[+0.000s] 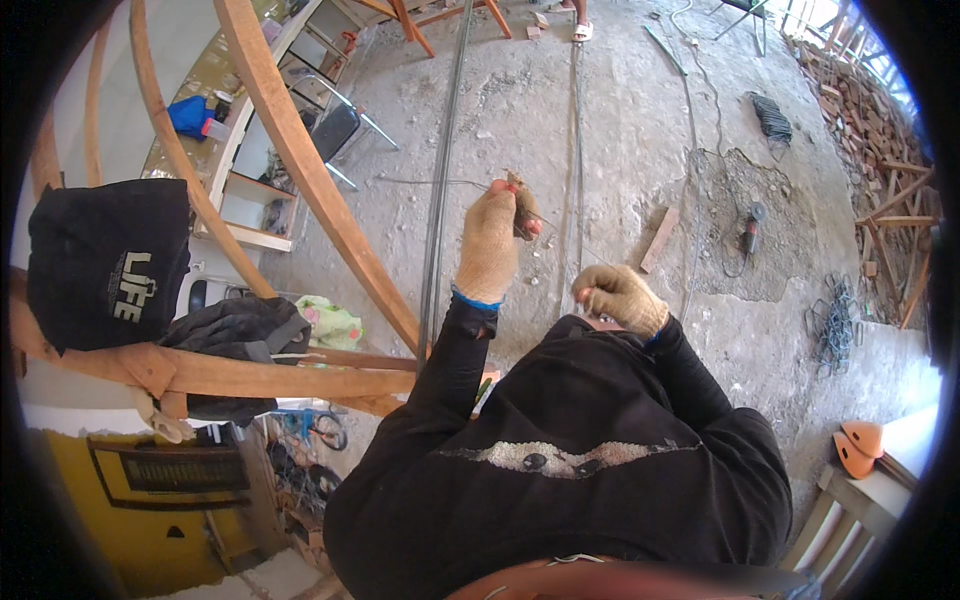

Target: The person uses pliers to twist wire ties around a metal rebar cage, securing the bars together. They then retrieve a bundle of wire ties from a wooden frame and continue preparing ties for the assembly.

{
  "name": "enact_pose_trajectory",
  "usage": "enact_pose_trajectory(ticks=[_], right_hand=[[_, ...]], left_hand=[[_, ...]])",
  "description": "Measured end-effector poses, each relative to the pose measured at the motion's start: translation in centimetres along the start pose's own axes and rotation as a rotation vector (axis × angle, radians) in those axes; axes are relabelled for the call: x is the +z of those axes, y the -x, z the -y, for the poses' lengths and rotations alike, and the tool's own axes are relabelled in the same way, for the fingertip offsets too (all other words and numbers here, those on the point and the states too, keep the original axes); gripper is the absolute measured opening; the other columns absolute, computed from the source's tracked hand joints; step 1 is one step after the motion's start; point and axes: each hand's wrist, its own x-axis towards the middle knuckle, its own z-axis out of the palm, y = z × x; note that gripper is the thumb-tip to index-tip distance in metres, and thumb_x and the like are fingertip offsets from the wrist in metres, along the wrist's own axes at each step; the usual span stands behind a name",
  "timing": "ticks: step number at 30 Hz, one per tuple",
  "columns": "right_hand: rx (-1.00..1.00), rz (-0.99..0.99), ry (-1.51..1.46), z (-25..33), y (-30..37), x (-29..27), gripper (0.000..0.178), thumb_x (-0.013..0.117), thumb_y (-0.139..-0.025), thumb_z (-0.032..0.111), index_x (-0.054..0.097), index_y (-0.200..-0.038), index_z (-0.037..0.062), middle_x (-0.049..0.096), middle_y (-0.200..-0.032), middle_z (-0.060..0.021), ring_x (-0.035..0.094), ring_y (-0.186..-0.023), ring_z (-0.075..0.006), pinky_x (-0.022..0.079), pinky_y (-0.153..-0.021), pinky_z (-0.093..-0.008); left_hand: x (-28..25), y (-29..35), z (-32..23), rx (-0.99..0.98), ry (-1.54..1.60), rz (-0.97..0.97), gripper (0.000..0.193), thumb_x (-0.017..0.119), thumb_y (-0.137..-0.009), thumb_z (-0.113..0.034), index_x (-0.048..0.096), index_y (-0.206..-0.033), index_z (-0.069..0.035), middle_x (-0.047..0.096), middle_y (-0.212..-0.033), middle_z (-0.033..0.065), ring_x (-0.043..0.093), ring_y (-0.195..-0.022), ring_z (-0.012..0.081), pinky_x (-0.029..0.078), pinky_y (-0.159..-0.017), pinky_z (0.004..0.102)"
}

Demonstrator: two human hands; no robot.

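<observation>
Both of my hands wear tan knit gloves whose fingertips are bare. My left hand (494, 238) is raised ahead of me, its fingers pinched around thin wire (432, 181). One length of the wire sticks out to the left, and a short end points to the right. Nearer my chest, my right hand (622, 299) is closed with curled fingers; whatever lies in it is hidden. Long thin metal rods (446, 160) run away from me just left of my left hand. More rods (576, 150) stretch along the floor beyond and between my hands.
Curved wooden beams (300, 165) stand at my left, with a black cloth bag (110, 265) hung there. Rightward on the rough concrete lie a wood block (659, 240), an angle grinder (752, 228), a dark cord coil (770, 118) and tangled bluish line (835, 325). Bricks (862, 130) are piled far right.
</observation>
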Motion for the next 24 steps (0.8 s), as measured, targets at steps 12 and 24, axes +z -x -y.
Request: enact_pose_trajectory(ticks=[12,24], right_hand=[[-0.591,0.63,-0.912,1.3,0.0,1.7,0.032,0.075,-0.1,0.034,0.078,-0.102,0.0021,0.072,-0.083,-0.0093,0.064,-0.066,-0.0181,0.05,-0.056,-0.0335],[-0.74,-0.484,0.01,7.4,3.5,2.0,0.049,0.083,-0.087,0.009,0.067,-0.133,0.0032,0.072,-0.126,-0.0173,0.069,-0.091,-0.0219,0.057,-0.08,-0.0354]], left_hand=[[0.6,-0.7,1.7,0.169,-0.39,-0.11,0.037,0.054,-0.111,-0.034,0.067,-0.106,0.0,0.072,-0.09,0.006,0.068,-0.084,0.015,0.052,-0.077,0.0315],[1.8,-1.0,1.9,0.135,-0.559,-0.209,0.028,0.062,-0.105,-0.024,0.07,-0.103,0.003,0.071,-0.087,0.0135,0.069,-0.078,0.0236,0.053,-0.072,0.0375]])
